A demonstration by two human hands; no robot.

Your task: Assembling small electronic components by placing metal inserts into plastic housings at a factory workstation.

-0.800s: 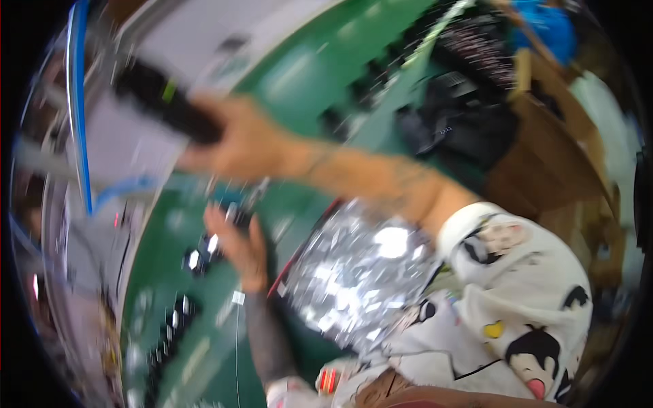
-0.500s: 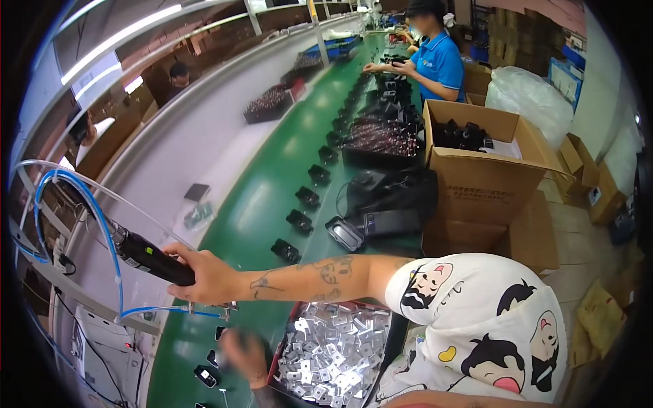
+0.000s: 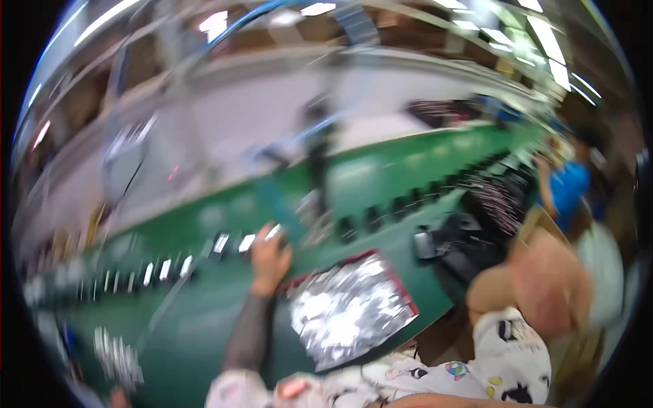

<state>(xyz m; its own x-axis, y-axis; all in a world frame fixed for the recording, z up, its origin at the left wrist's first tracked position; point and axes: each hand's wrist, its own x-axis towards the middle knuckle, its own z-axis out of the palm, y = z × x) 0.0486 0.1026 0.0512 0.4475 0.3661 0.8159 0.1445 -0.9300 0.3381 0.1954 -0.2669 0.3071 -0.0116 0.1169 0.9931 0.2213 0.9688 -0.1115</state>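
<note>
My left hand (image 3: 271, 262), in a grey sleeve, reaches over the green bench. Its fingers are closed at a small silver metal plate (image 3: 273, 232), which lines up with the row of parts. Just left of it sits a black part with a silver top (image 3: 247, 243). My right hand (image 3: 549, 282) is raised at the right, smeared by motion, so its fingers cannot be made out; no tool shows in it. A dark powered screwdriver (image 3: 317, 163) hangs blurred above the bench, apart from both hands. Beside my left forearm stands a red-edged tray (image 3: 407, 294) heaped with silver metal plates.
Black parts (image 3: 373, 217) continue the row to the right. A black bag (image 3: 459, 238) and a bin of reddish pieces (image 3: 500, 204) lie beyond the tray. A co-worker in blue (image 3: 570, 194) is at the far right. Silver pieces (image 3: 117, 357) lie at the lower left.
The view has swung left. My right hand has let go of the screwdriver and moved to the right. My left hand is now at a silver plate in the row.
</note>
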